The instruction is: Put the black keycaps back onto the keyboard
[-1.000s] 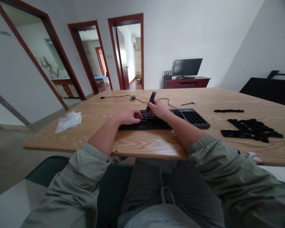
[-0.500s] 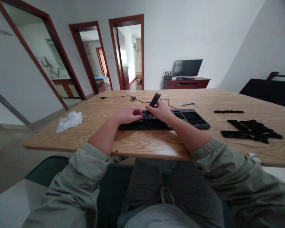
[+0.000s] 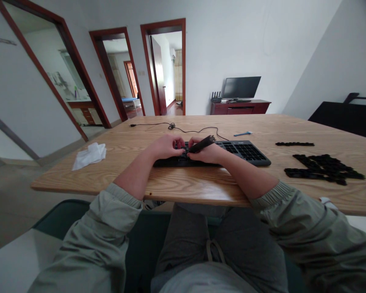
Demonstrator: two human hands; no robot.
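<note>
Compared with half a second ago, the slim dark tool (image 3: 203, 144) has tipped over sideways, its upper end now leaning towards our right wrist, while our right hand (image 3: 205, 152) sits a little lower over the black keyboard (image 3: 250, 151). We hold that tool in a closed grip between the right thumb and fingers, its lower end among the keys near the middle of the keyboard. Our left hand (image 3: 167, 147) is just beside it, fingers curled down to the keys with a narrow gap to the thumb; we cannot tell whether it pinches anything. The keyboard lies flat near the front edge of the wooden table (image 3: 186, 185), and its cable (image 3: 201, 130) runs behind, knotted at one spot. Well to our right are a blue tool (image 3: 243, 134), a short black strip (image 3: 295, 144) and a cluster of black pieces (image 3: 326, 166); crumpled white tissue (image 3: 90, 155) lies to our left
</note>
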